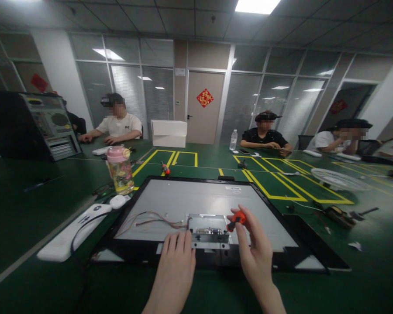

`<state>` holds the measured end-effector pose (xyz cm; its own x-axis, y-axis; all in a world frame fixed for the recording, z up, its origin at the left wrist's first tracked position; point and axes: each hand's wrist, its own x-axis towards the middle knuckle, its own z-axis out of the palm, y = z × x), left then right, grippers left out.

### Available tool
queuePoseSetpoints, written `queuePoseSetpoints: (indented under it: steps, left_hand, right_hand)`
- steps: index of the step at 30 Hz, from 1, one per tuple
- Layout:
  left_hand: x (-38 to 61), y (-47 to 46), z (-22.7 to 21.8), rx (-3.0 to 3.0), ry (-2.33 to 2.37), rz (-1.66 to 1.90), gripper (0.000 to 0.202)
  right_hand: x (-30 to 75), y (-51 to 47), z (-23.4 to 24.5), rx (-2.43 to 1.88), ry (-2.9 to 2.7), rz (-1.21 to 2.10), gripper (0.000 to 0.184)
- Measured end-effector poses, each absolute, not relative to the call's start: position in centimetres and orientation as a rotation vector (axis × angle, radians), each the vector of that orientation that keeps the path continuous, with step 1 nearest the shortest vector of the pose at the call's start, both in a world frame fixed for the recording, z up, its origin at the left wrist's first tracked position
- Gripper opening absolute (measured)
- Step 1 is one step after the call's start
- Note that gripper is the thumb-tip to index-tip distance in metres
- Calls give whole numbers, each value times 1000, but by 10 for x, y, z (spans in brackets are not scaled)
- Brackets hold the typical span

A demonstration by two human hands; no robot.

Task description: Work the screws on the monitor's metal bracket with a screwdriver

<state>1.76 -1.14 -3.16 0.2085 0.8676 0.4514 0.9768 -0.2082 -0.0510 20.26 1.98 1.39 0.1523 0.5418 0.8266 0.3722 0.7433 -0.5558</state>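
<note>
A flat display panel [144,205] with a grey back and black frame lies on the green table. On its near edge sits a metal bracket [192,221] with a small circuit board [209,231] in it. My left hand [177,261] lies flat with fingers stretched out, its fingertips by the bracket's left end. Pinched in the fingers of my right hand [257,250] is a short red-orange and black screwdriver [239,216], at the bracket's right end. Its tip is hidden or too small to make out. Thin wires [153,214] run left from the bracket across the panel.
Left of the panel are a white power strip [75,233], a pink-lidded bottle [119,170] and a computer case [52,126]. A red tool [165,169] lies beyond it. To the right are a dark slab [314,242] and a tape roll [339,216]. Several people sit across the table.
</note>
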Motion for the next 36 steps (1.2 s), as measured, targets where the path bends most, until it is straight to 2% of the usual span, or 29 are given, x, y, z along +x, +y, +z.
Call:
queuePoseSetpoints:
  steps: [10, 20, 26, 36]
  left_hand:
    - [21, -13, -27, -2161, -1724, -424, 38]
    - [22, -13, -27, -2135, -1716, -356, 39]
    - [22, -14, -25, -2148, -1706, -304, 39]
    - [21, -12, -25, -2174, -1737, -335, 40]
  right_hand:
    - [206, 20, 15, -785, -1509, 100, 40]
    - [199, 23, 18, -781, -1366, 91, 28]
    - [197, 24, 19, -816, -1316, 115, 27]
    - [206, 32, 49, -891, -1451, 428, 21]
